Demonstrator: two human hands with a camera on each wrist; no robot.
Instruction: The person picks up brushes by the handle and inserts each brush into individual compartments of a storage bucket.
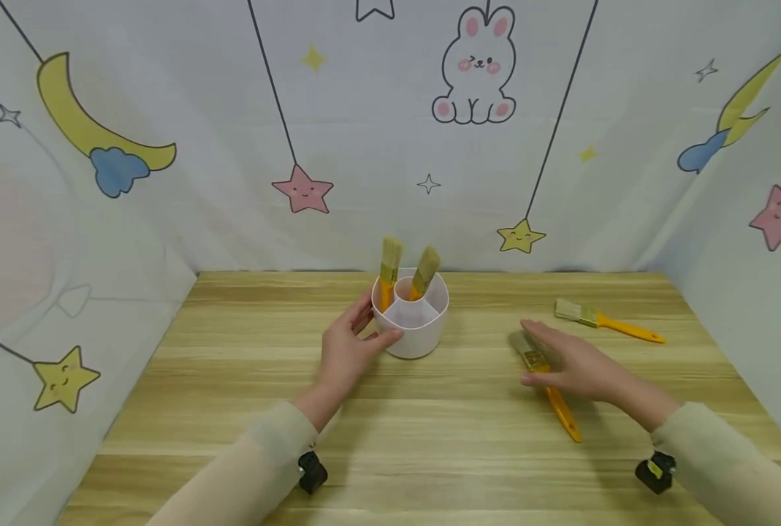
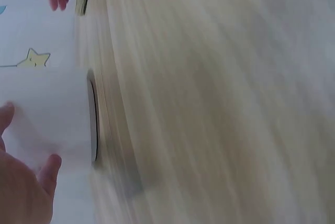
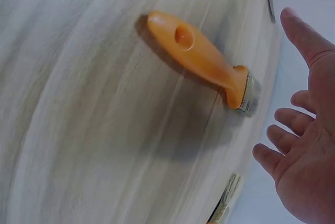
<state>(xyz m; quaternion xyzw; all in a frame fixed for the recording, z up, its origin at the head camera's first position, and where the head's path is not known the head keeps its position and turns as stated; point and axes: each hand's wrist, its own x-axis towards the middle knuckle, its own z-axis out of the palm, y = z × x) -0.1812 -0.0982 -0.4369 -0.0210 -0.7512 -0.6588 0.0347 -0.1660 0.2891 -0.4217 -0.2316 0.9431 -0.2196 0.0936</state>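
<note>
A white divided holder [image 1: 419,340] stands near the back middle of the wooden table. My left hand [image 1: 348,349] holds it from the left, thumb at the front and fingers round the far side. Two paintbrushes stand bristles up in it, one brush [image 1: 390,264] in a left compartment and another brush [image 1: 427,269] in the round middle one. To the right, my right hand [image 1: 577,364] hovers over a paintbrush [image 1: 563,415] with an orange handle. In the right wrist view its fingers are spread, apart from that brush [image 3: 196,56].
Farther right on the table [image 1: 265,321] lies another orange-handled paintbrush [image 1: 627,329], bristles pointing left. A white cloth [image 1: 390,131] printed with stars, moons and a rabbit encloses the table at the back and sides.
</note>
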